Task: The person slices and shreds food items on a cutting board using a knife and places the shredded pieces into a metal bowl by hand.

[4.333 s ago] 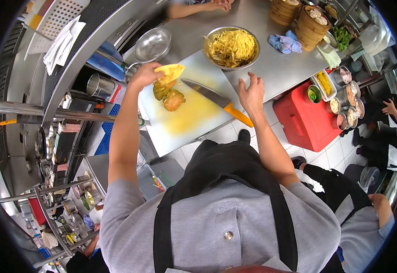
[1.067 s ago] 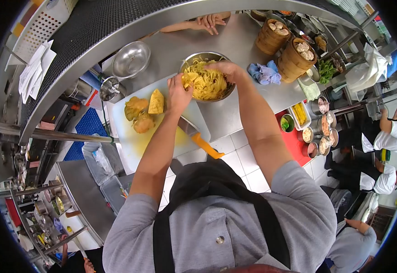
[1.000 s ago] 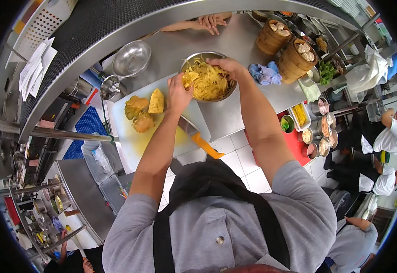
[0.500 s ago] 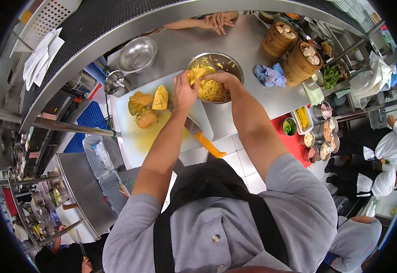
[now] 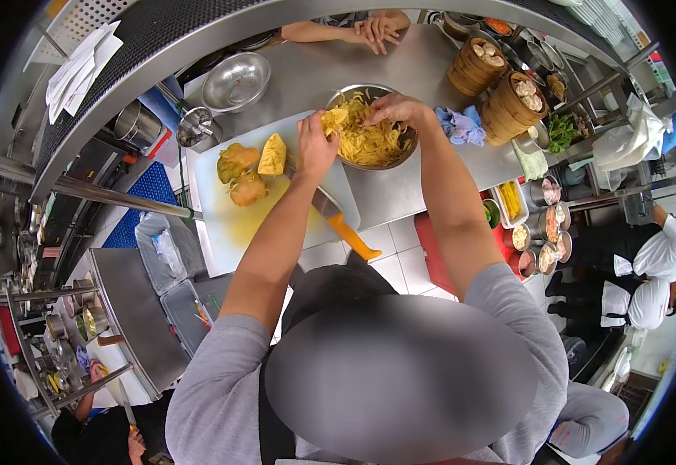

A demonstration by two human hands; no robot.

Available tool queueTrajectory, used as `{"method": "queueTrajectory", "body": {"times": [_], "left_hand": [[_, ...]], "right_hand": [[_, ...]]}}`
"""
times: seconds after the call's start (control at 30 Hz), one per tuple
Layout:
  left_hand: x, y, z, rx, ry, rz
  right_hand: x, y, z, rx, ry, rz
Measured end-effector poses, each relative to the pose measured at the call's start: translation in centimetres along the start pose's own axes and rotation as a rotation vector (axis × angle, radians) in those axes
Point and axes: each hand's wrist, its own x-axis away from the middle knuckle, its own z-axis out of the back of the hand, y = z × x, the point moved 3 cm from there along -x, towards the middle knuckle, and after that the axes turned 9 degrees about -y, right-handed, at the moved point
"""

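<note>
My left hand [image 5: 316, 146] is closed on a yellow pineapple chunk [image 5: 333, 120] at the left rim of a steel bowl [image 5: 414, 147]. Pale yellow shreds [image 5: 373, 143] fill much of that bowl. My right hand [image 5: 400, 111] is over the bowl's upper right side, fingers loosely bent and apart near the shreds. A white cutting board [image 5: 225, 248], wet with yellow juice, lies left of the bowl. On it are a pineapple wedge [image 5: 273, 155] and two rounded yellow-brown pieces [image 5: 239, 163]. Below my left wrist lies a knife with an orange handle [image 5: 353, 236], reaching past the board's edge.
An empty steel bowl [image 5: 236, 82] and a steel pot [image 5: 198, 129] stand at upper left. Bamboo steamers [image 5: 514, 116] and a blue cloth [image 5: 460, 125] are to the right. Across the counter rest another person's hands [image 5: 376, 31]. Small ingredient containers [image 5: 512, 201] line the right side.
My right hand has moved up and right, away from my left hand, uncovering more shreds. My left hand still holds the pineapple chunk at the rim.
</note>
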Motion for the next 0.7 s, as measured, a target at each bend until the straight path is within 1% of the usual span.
{"method": "queueTrajectory", "body": {"times": [0.07,0.1,0.13,0.2,0.23,0.27,0.33,0.37,0.43,0.47,0.53,0.57,0.63,0.67,0.7], "left_hand": [[0.0,0.1,0.2,-0.003,0.000,0.017],[-0.2,0.4,0.3,-0.008,-0.009,0.019],[-0.2,0.5,0.3,-0.013,-0.020,0.021],[-0.2,0.6,0.5,-0.027,-0.040,0.010],[-0.2,0.6,0.5,-0.045,-0.063,-0.002],[-0.3,0.5,0.6,-0.043,-0.059,-0.001],[-0.3,0.3,0.9,-0.089,-0.096,-0.006],[-0.5,0.3,1.0,-0.090,-0.095,-0.003],[-0.9,0.5,1.2,-0.127,-0.264,0.086],[-0.9,0.7,1.4,-0.127,-0.264,0.088],[-0.9,0.8,1.5,-0.135,-0.257,0.066],[-0.8,0.8,1.4,-0.133,-0.258,0.069],[-0.5,0.6,1.1,-0.057,-0.260,0.101],[-0.5,0.5,1.0,-0.053,-0.261,0.100],[-0.5,0.5,0.9,-0.044,-0.261,0.111]], "right_hand": [[-0.5,-1.0,0.4,0.564,0.046,-0.022],[-2.7,0.7,-0.9,0.774,0.141,0.025],[-3.4,1.1,-2.5,0.778,0.141,0.025],[-3.4,1.9,-6.3,0.892,0.207,-0.145],[-2.6,1.7,-7.7,0.955,0.333,-0.154],[-3.1,2.1,-7.6,0.960,0.333,-0.153],[-4.1,2.8,-7.6,0.954,0.437,-0.197],[-4.6,3.1,-7.3,0.955,0.435,-0.195],[-4.9,3.2,-6.0,0.943,0.501,-0.168],[-4.9,3.2,-5.1,0.944,0.498,-0.168],[-4.4,2.6,-2.7,0.808,0.550,-0.151],[-4.1,2.4,-1.5,0.810,0.548,-0.152],[-2.8,1.6,0.0,0.784,0.633,0.058],[-2.3,1.2,0.4,0.784,0.634,0.054],[-1.6,0.7,0.3,0.820,0.537,0.131]]}}
